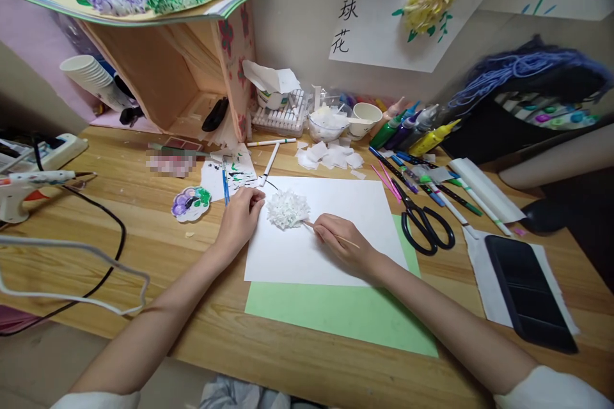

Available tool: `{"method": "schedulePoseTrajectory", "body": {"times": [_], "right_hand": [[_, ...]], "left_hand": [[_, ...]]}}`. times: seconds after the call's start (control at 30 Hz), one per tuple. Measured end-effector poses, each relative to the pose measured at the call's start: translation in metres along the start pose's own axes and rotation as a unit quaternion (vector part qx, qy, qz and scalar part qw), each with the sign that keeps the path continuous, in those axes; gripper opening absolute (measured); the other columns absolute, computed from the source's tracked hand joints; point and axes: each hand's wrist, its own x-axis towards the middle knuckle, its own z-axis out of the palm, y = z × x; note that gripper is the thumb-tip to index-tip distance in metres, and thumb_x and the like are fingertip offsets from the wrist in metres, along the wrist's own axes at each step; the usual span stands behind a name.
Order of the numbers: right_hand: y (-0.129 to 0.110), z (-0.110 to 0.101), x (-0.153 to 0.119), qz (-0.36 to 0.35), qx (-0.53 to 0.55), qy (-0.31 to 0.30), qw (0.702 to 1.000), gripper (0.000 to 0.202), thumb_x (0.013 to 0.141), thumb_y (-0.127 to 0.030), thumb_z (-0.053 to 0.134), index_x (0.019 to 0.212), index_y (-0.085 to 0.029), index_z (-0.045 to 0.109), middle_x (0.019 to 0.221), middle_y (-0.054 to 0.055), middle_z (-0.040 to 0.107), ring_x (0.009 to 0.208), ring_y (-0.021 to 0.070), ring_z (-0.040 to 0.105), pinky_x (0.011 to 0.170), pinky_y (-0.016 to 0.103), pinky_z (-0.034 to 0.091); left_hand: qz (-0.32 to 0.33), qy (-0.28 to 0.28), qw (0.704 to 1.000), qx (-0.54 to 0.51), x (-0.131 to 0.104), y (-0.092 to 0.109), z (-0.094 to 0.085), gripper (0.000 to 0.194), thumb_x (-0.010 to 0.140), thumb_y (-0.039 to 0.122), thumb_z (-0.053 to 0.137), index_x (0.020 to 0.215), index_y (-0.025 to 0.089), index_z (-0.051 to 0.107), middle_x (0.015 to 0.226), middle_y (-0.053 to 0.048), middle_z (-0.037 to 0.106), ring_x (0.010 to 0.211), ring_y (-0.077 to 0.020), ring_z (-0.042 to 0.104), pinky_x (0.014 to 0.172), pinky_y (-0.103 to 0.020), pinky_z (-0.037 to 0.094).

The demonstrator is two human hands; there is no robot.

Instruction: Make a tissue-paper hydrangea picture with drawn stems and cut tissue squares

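Pinching a thin wooden stick (349,243), the right hand (338,236) has its tip at the near right edge of the white ruffled flower (288,208), which lies on the far left part of the white sheet (307,262). The left hand (244,214) rests at the sheet's left edge, fingers curled; whether they grasp anything, I cannot tell. To its left, a scalloped palette (192,212) carries purple and green paint. Beyond the sheet, a clear bowl (327,130) holds white paper pieces (330,117), with more scattered before it; a paper cup (367,112) stands just right. Farther left, white-capped pens (279,120) fill a clear case (301,116), and a small tub (271,99) has paper over its top. At far left, stacked cups (91,80) tilt beside an open box (144,70) with a black object (215,114) inside.
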Motion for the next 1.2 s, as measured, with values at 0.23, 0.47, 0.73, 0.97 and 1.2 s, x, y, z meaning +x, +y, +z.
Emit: {"method": "schedulePoseTrajectory", "body": {"times": [0.23, 0.47, 0.73, 0.97, 1.2], "right_hand": [[-0.013, -0.003, 0.022, 0.041, -0.02, 0.006, 0.999, 0.033, 0.094, -0.028, 0.032, 0.062, -0.022, 0.033, 0.055, -0.003, 0.037, 0.048, 0.0118, 0.037, 0.052, 0.026, 0.027], [-0.007, -0.004, 0.003, -0.016, -0.014, 0.056, 0.998, 0.035, 0.096, -0.03, 0.027, 0.064, -0.022, 0.04, 0.057, -0.001, 0.043, 0.051, 0.0127, 0.042, 0.056, 0.027, 0.033], [0.0, 0.006, 0.01, -0.044, -0.05, 0.041, 0.997, 0.034, 0.096, -0.028, 0.028, 0.066, -0.022, 0.041, 0.058, 0.0, 0.045, 0.054, 0.0137, 0.043, 0.056, 0.028, 0.033], [0.003, 0.005, 0.012, -0.032, -0.071, 0.023, 0.997, 0.036, 0.095, -0.032, 0.026, 0.063, -0.022, 0.04, 0.056, 0.001, 0.046, 0.053, 0.0144, 0.043, 0.055, 0.028, 0.032], [-0.008, 0.0, 0.037, 0.038, -0.036, 0.019, 0.998, 0.038, 0.094, -0.033, 0.029, 0.058, -0.022, 0.036, 0.05, -0.002, 0.041, 0.046, 0.012, 0.041, 0.053, 0.026, 0.029]], "left_hand": [[0.002, 0.0, 1.0, -0.009, 0.0, -0.002, 0.001, 0.011, 0.081, 0.016, 0.048, 0.087, 0.018, 0.057, 0.084, -0.003, 0.057, 0.08, -0.0169, 0.054, 0.073, -0.03, 0.044], [-0.003, 0.0, 1.0, -0.016, 0.001, -0.002, 0.0, 0.01, 0.08, 0.016, 0.048, 0.086, 0.019, 0.057, 0.084, -0.003, 0.058, 0.079, -0.017, 0.054, 0.073, -0.031, 0.044], [-0.008, -0.001, 1.0, -0.019, 0.0, 0.001, -0.001, 0.01, 0.081, 0.015, 0.048, 0.086, 0.018, 0.057, 0.085, -0.003, 0.057, 0.078, -0.0161, 0.054, 0.073, -0.029, 0.044], [-0.006, -0.001, 1.0, -0.018, 0.001, 0.0, 0.0, 0.009, 0.081, 0.016, 0.048, 0.084, 0.019, 0.056, 0.085, -0.003, 0.057, 0.079, -0.0167, 0.054, 0.074, -0.03, 0.045], [-0.004, 0.001, 1.0, -0.017, 0.0, -0.002, 0.001, 0.01, 0.082, 0.016, 0.048, 0.086, 0.019, 0.057, 0.086, -0.003, 0.058, 0.079, -0.0161, 0.054, 0.073, -0.029, 0.044]]}}
